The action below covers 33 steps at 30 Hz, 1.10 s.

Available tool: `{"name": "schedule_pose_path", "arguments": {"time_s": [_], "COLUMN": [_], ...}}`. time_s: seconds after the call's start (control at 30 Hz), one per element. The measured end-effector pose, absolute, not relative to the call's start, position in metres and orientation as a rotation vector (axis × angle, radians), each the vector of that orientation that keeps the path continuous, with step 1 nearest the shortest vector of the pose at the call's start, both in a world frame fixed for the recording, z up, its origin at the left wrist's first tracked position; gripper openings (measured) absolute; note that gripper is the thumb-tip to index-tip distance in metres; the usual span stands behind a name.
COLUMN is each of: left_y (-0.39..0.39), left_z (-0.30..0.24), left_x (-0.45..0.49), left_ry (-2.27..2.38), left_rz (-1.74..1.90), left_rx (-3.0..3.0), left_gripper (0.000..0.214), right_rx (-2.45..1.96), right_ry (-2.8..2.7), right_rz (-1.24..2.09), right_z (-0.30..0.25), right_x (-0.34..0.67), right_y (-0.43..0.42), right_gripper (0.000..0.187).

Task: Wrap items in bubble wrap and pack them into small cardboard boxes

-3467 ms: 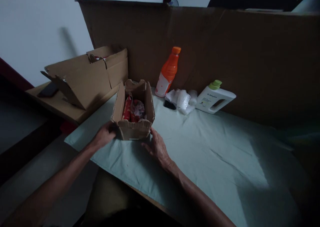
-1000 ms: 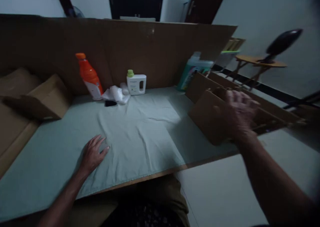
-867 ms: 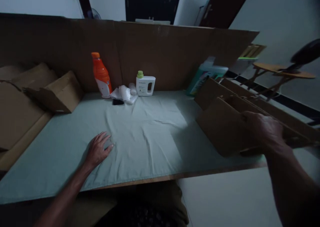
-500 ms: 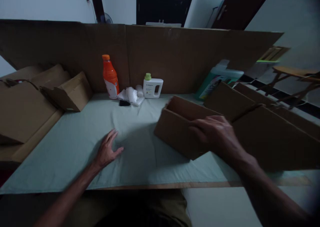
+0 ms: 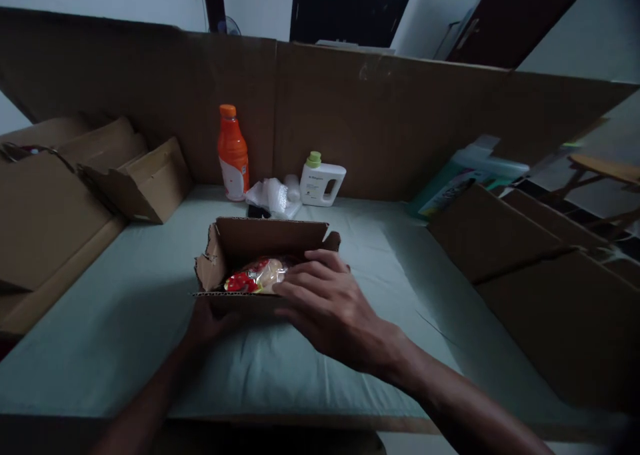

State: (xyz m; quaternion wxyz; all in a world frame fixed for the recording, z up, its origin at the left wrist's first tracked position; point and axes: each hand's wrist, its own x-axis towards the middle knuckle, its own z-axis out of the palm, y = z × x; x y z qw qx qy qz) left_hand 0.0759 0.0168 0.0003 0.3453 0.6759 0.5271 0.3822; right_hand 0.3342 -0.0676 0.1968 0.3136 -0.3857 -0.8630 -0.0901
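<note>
On a pale green cloth [image 5: 273,381], a small open-topped carton [image 5: 270,233] is sitting near centre.
A red-printed packet [image 5: 257,274] is lying inside; the right hand [image 5: 335,308], loosely spread, is hanging over it, while the left hand [image 5: 204,323], its grip too hidden to tell, is perhaps steadying the near left corner. Farther, an orange bottle [image 5: 233,151] is standing by the cardboard screen [image 5: 375,121], likely out of the way.

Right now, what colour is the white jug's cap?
The cap is light green; the head view shows it best.
</note>
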Motion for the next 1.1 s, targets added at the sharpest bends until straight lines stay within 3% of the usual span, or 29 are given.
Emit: {"name": "schedule_pose_path", "arguments": {"time_s": [0.13, 0.23, 0.37, 0.53, 0.63, 0.83, 0.9, 1.03, 1.1], "left_y": [0.014, 0.010, 0.006, 0.004, 0.001, 0.000, 0.003, 0.006, 0.008], "left_z": [0.002, 0.003, 0.001, -0.016, -0.029, -0.027, -0.017, -0.006, -0.007], "left_x": [0.087, 0.091, 0.090, 0.076, 0.062, 0.066, 0.075, 0.084, 0.084], "left_ry": [1.388, 1.324, 1.284, 1.275, 1.225, 1.188, 1.197, 1.241, 1.242], "left_rz": [1.015, 0.959, 0.868, 0.821, 0.771, 0.830, 0.866, 0.904, 0.940], "left_rx": [1.600, 1.549, 1.583, 1.788, 1.887, 1.946, 1.937, 1.867, 1.806], "left_gripper": [0.058, 0.046, 0.034, 0.036, 0.046, 0.047, 0.041, 0.033, 0.035], "right_rx": [-1.310, -1.516, -1.826, -2.116, -2.112, -1.936, -1.892, -1.928, -2.114], "right_ry": [-1.720, -1.443, -1.542, -1.840, -1.955, -1.677, -1.502, -1.363, -1.358], "right_rz": [-0.301, -0.198, 0.060, -0.120, -0.192, -0.300, -0.114, 0.501, 0.587], "right_z": [0.216, 0.197, 0.141, 0.100, 0.098, 0.109, 0.107, 0.090, 0.084], "right_x": [0.390, 0.441, 0.469, 0.441, 0.428, 0.454, 0.470, 0.503, 0.515], "right_y": [-0.042, 0.023, 0.127, 0.220, 0.244, 0.184, 0.136, 0.037, -0.003], "right_gripper": [0.012, 0.014, 0.018, 0.040, 0.034, 0.023, 0.024, 0.050, 0.050]}}
